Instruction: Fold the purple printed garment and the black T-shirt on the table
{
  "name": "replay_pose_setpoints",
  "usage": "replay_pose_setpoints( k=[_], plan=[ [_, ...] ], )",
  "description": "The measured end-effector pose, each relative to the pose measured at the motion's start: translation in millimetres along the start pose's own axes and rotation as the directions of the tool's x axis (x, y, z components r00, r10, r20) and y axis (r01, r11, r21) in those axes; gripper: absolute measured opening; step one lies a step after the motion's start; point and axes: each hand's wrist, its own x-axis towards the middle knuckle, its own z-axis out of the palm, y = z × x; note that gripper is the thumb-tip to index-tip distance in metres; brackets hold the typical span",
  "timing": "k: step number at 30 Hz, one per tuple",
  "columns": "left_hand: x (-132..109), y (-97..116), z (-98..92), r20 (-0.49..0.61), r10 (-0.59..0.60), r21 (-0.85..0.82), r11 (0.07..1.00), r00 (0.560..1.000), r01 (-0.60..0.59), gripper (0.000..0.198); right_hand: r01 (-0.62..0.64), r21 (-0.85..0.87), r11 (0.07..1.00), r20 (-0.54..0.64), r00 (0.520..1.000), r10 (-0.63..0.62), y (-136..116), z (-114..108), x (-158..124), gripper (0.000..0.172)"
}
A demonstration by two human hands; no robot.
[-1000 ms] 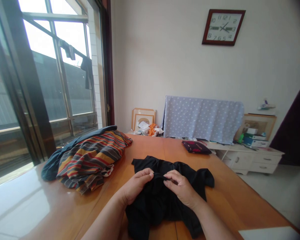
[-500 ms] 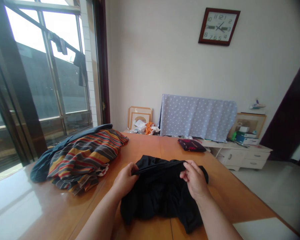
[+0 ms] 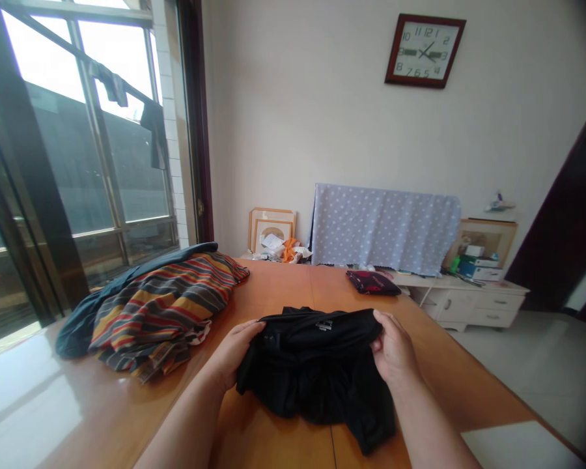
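Note:
A black garment (image 3: 317, 371) lies bunched on the orange wooden table (image 3: 283, 293) in front of me. My left hand (image 3: 232, 352) grips its left edge, fingers curled round the fabric. My right hand (image 3: 395, 352) grips the right edge the same way. Between the two hands the top hem is stretched into a band, with a small label showing near its middle. The lower part of the garment hangs crumpled on the table.
A pile of striped and dark blue clothes (image 3: 161, 303) sits on the table's left side. A small dark red folded cloth (image 3: 371, 282) lies at the far right. Behind stand a dotted blue cover (image 3: 385, 228), a white low cabinet (image 3: 469, 303) and picture frames. Windows run along the left.
My hands moved apart from the garment's middle to its two sides, pulling the top hem wide and taut. The view has shifted slightly to the right.

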Motion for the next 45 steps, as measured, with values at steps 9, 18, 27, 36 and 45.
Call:
replay_pose_setpoints(
  k=[9, 18, 27, 36, 45],
  plan=[
    [0, 0, -1.7, 0.009, -0.063, -0.068, 0.996, 0.998, 0.064, 0.036, -0.029, 0.022, 0.999, 0.031, 0.999, 0.029, 1, 0, 1, 0.030],
    [-2, 3, -0.2, 0.009, -0.071, -0.060, 0.996, 0.997, 0.071, 0.037, -0.043, 0.020, 0.999, 0.048, 0.998, 0.042, 4, -2, 1, 0.029],
    [-1, 2, 0.1, -0.041, 0.032, 0.016, 0.999, 0.999, -0.032, 0.027, -0.062, 0.042, 0.997, 0.027, 0.998, 0.061, 7, -2, 6, 0.034],
    [0, -1, -1.4, 0.064, 0.209, 0.595, 0.777, 0.976, -0.205, 0.051, -0.182, -0.030, 0.983, 0.123, 0.975, 0.184, 8, -6, 4, 0.027],
    [-15, 2, -9.3, 0.240, 0.028, 0.662, 0.726, 0.970, -0.185, 0.075, -0.012, -0.497, 0.868, 0.386, 0.893, 0.233, 25, -9, 1, 0.076]
  ],
)
